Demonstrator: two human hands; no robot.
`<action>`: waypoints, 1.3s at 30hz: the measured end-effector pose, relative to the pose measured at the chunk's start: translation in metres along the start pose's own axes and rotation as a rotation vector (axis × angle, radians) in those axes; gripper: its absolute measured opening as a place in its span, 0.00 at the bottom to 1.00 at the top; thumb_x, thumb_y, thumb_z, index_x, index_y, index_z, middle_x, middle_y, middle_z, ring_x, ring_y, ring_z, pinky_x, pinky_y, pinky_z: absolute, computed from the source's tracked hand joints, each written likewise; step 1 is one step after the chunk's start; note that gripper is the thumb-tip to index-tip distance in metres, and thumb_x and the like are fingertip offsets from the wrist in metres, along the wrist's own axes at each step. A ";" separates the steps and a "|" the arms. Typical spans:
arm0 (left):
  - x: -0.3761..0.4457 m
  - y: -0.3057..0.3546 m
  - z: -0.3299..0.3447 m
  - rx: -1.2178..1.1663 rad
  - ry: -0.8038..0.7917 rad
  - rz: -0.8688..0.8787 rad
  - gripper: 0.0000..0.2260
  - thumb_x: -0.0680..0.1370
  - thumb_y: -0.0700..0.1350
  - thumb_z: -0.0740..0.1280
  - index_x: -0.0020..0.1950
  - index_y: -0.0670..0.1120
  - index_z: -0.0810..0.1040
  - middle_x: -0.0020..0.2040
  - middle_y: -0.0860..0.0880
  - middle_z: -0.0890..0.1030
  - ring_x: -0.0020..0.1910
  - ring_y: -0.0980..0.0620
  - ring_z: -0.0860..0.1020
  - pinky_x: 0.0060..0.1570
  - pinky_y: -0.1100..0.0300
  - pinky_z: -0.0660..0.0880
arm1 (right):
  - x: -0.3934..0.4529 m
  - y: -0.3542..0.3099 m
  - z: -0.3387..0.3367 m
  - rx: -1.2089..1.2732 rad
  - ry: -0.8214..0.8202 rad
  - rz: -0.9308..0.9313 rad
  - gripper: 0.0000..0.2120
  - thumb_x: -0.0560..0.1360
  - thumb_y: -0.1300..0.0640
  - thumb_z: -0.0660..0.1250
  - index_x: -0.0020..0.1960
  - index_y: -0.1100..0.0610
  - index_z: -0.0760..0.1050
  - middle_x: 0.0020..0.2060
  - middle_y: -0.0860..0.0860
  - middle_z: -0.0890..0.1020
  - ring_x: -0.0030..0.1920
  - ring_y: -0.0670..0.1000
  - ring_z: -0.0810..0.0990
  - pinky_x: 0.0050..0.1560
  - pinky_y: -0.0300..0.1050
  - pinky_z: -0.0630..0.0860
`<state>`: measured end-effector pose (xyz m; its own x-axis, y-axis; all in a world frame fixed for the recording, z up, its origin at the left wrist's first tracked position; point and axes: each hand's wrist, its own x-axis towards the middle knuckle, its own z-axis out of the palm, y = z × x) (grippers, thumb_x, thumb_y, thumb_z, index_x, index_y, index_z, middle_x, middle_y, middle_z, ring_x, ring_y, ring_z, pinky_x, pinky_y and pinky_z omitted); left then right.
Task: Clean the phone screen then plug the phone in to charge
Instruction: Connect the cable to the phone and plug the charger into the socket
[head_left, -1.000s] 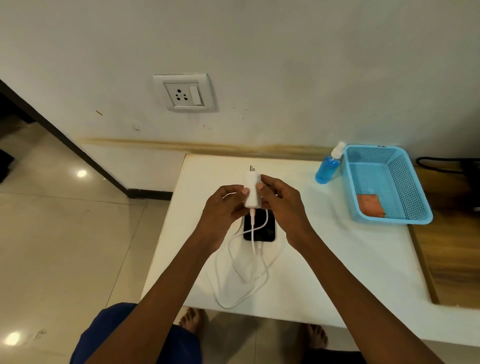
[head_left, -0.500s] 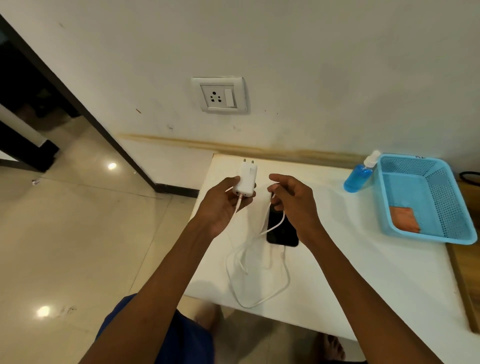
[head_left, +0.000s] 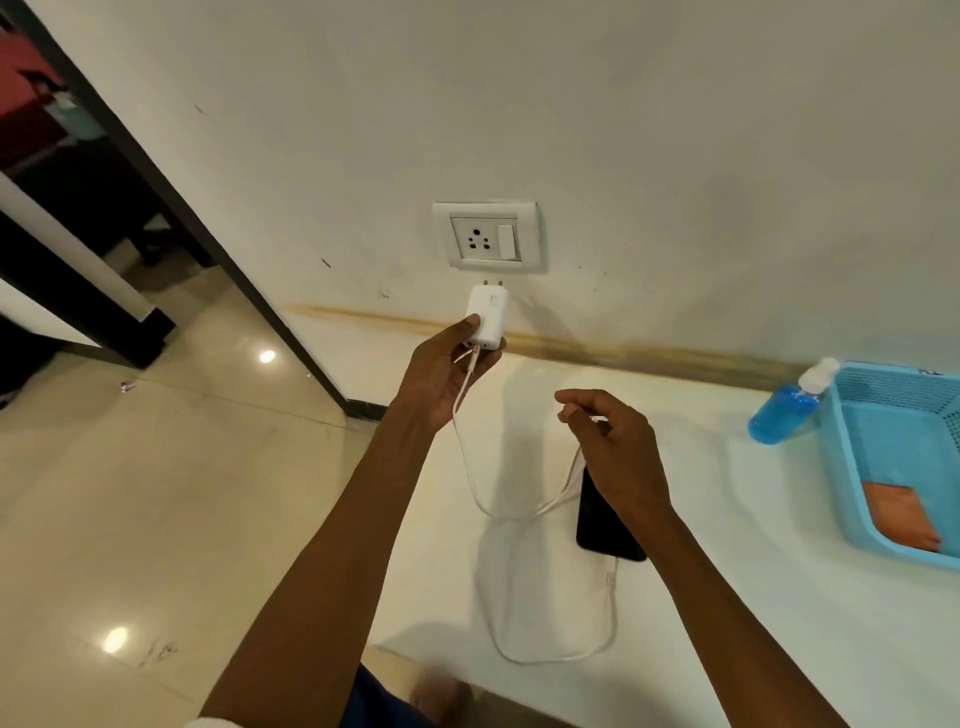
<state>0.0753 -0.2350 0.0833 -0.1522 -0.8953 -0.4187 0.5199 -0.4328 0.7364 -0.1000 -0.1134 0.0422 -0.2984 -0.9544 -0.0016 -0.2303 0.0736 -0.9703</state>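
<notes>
Just below the wall socket (head_left: 485, 236), the left hand (head_left: 447, 374) grips the white charger (head_left: 485, 318) with thumb and fingers curled round its body, pins pointing up at the socket but not yet in it. To the right and nearer, the right hand (head_left: 610, 449) hovers over the worktop (head_left: 727, 597) with fingers loosely curled; whether it pinches the white cable (head_left: 519, 512) I cannot tell. That cable runs from the charger down in a loop to the near end of the black phone (head_left: 602, 525), which lies flat on the worktop partly under the right hand, and it looks plugged in there. At the far right stand a blue spray bottle (head_left: 784, 413) and a blue basket (head_left: 852, 499) holding an orange cloth (head_left: 901, 514), so the cleaning seems finished. What remains, I judge, is pushing the charger into the socket and flipping its switch.
</notes>
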 end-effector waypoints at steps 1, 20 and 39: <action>0.002 0.003 0.001 0.026 0.002 0.011 0.15 0.77 0.40 0.71 0.59 0.33 0.76 0.52 0.37 0.80 0.47 0.41 0.83 0.51 0.52 0.81 | 0.002 -0.001 0.003 -0.027 -0.004 -0.016 0.08 0.80 0.52 0.65 0.53 0.40 0.81 0.46 0.36 0.84 0.41 0.34 0.76 0.42 0.30 0.69; 0.015 0.034 0.008 0.096 0.019 0.141 0.15 0.77 0.41 0.71 0.60 0.34 0.77 0.52 0.38 0.77 0.44 0.45 0.81 0.55 0.53 0.80 | 0.009 0.005 0.013 -0.144 0.030 -0.079 0.09 0.80 0.54 0.66 0.54 0.45 0.83 0.48 0.37 0.84 0.37 0.31 0.74 0.42 0.27 0.68; 0.015 0.053 0.020 0.200 0.035 0.148 0.20 0.77 0.41 0.71 0.63 0.30 0.74 0.52 0.37 0.75 0.42 0.44 0.80 0.51 0.52 0.81 | 0.004 0.001 0.006 -0.158 0.015 -0.060 0.09 0.80 0.54 0.65 0.55 0.45 0.83 0.46 0.36 0.83 0.40 0.36 0.77 0.48 0.35 0.70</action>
<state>0.0835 -0.2740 0.1269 -0.0556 -0.9477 -0.3142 0.3570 -0.3128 0.8802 -0.0963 -0.1193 0.0401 -0.2933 -0.9542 0.0599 -0.3904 0.0623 -0.9185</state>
